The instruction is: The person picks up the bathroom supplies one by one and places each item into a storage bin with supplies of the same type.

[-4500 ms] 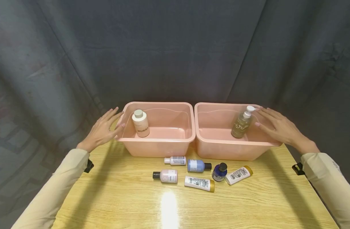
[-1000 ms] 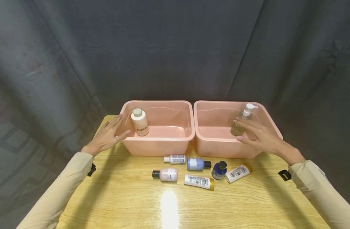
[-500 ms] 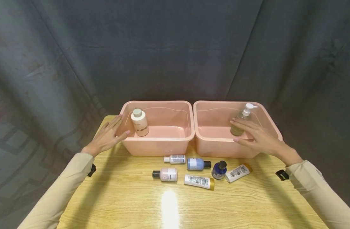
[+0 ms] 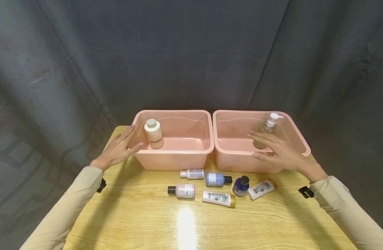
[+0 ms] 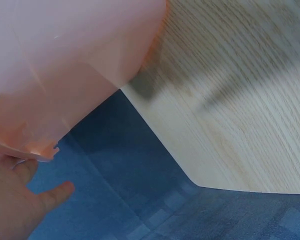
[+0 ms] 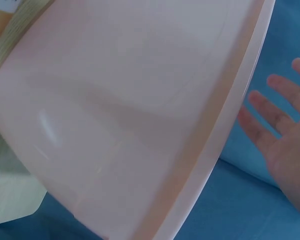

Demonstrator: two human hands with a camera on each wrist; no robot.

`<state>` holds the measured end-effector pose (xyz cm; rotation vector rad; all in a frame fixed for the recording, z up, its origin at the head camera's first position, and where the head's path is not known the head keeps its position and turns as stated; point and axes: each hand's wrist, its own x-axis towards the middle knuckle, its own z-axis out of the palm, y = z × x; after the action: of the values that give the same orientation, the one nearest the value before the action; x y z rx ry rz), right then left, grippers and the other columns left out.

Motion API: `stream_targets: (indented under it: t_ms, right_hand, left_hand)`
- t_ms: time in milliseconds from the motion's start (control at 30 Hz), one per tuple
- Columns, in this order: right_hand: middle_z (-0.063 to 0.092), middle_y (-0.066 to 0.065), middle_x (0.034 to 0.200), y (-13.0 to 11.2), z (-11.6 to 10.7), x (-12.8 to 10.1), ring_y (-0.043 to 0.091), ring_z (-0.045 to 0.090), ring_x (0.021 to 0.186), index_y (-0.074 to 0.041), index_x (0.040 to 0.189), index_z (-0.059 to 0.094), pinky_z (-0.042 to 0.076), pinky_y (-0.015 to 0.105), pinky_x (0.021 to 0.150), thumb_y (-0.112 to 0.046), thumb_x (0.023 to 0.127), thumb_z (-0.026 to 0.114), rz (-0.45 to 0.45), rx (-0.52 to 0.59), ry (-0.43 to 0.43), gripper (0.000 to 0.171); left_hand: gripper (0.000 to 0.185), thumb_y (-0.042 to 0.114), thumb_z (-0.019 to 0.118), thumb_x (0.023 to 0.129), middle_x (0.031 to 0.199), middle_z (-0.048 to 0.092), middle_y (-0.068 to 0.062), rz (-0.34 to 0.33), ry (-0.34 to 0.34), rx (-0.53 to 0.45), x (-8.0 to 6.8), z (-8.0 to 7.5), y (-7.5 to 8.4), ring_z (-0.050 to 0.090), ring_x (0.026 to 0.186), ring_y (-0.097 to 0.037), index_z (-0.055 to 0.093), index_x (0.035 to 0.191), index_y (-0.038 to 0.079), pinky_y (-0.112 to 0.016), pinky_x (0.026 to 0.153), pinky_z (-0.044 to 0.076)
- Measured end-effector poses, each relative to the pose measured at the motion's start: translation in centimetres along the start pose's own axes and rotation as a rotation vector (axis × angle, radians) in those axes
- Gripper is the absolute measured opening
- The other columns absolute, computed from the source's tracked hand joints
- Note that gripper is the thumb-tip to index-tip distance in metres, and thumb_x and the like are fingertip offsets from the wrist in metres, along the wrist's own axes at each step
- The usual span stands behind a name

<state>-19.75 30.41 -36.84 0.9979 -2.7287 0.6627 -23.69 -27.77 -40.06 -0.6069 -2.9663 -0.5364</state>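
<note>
Pale wooden table [image 4: 132, 222] (glare at centre) against dark grey curtain [image 4: 191, 52].

Staged recording setup, not a lived-in room: dark grey cloth backdrop [image 4: 191, 52] hung behind & round a bare wood-grain tabletop [image 4: 141, 215], w/ two matching pink plastic tubs [image 4: 176, 159] and toiletry bottles [image 4: 218, 179].

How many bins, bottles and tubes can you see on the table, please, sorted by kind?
Pink bins: 2, the left bin and the right bin.
Bottles standing in bins: 2.
Small bottles on the table: 4.
Tubes: 2.
Total: 10.
</note>
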Motion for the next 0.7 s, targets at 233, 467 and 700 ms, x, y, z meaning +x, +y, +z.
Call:
stream_targets:
  t_ms: [233,467,700]
  right_hand:
    - [0.045,0.006,0.151,-0.5,0.4,0.1,0.035,0.043,0.134,-0.018,0.148,0.048,0.038,0.062,0.101,-0.026,0.086,0.079,-0.027,0.011,0.001,0.07]
    - [0.047,0.005,0.15,-0.9,0.6,0.1,0.031,0.042,0.136,-0.019,0.148,0.049,0.038,0.054,0.105,-0.029,0.084,0.081,-0.058,-0.034,-0.004,0.072]
    - [0.049,0.004,0.148,-1.3,0.7,0.0,0.033,0.042,0.136,-0.019,0.148,0.049,0.034,0.054,0.108,-0.029,0.083,0.081,-0.063,-0.025,-0.003,0.072]
  left_hand:
    - [0.084,0.056,0.047,0.099,0.164,0.012,-0.015,-0.017,-0.006,0.005,0.0,-0.1,0.1,0.013,0.149,-0.033,0.018,0.158,0.003,-0.06,0.115,0.015]
    - [0.083,0.052,0.05,0.099,0.164,0.011,-0.014,-0.024,-0.009,-0.006,0.0,-0.1,0.0,0.011,0.15,-0.032,0.017,0.158,0.004,-0.059,0.116,0.013]
    - [0.084,0.054,0.05,0.099,0.165,0.01,-0.012,-0.026,-0.002,-0.007,-0.1,0.0,-0.1,0.011,0.15,-0.031,0.017,0.158,0.005,-0.057,0.117,0.013]
